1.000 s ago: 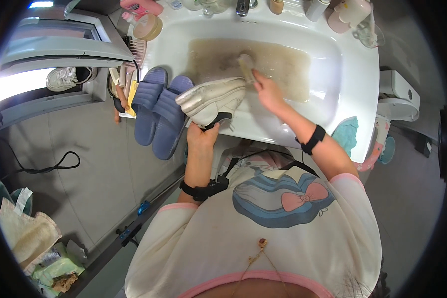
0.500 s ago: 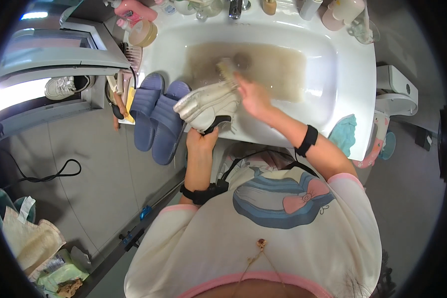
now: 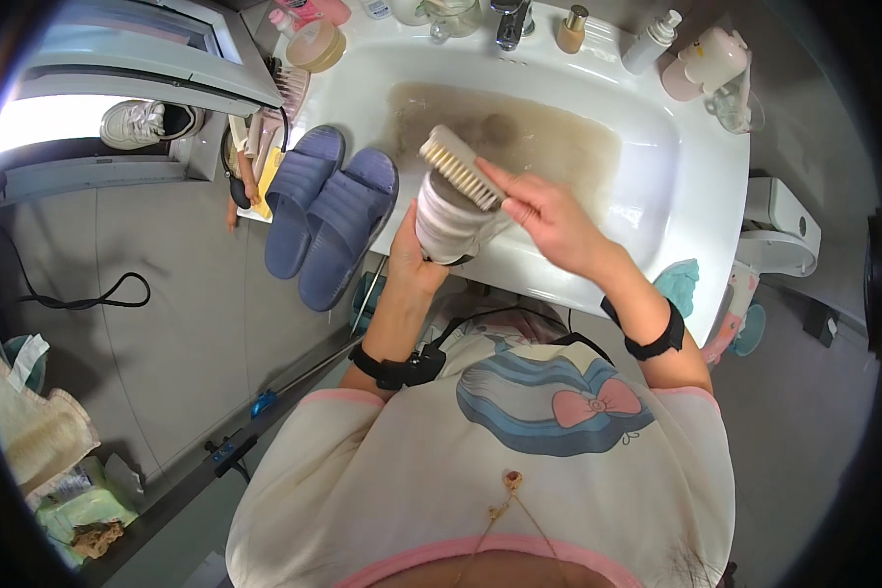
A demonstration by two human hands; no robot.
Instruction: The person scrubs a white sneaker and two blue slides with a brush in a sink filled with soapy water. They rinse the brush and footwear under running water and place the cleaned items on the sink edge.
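My left hand (image 3: 416, 251) grips a white shoe (image 3: 448, 221) over the near edge of the sink, with its rounded end turned up toward the basin. In my right hand (image 3: 554, 218) is a scrub brush (image 3: 461, 169) with a pale back and cream bristles. The brush lies across the upper end of the shoe; whether its bristles touch is hard to tell. Behind them, murky brown water (image 3: 549, 147) covers the bottom of the white sink (image 3: 647, 186). My fingers on the far side of the shoe are hidden.
Blue slippers (image 3: 348, 230) lean on the sink's left edge. Another white shoe (image 3: 147, 124) rests by the window at left. A faucet (image 3: 510, 24), a pump bottle (image 3: 652, 41) and other bottles line the back rim. A teal cloth (image 3: 678, 286) hangs at the right front edge.
The shoe has turned from lying sideways to rounded end up. My right hand has brought the brush from beyond the shoe back over its top. The view has shifted slightly.
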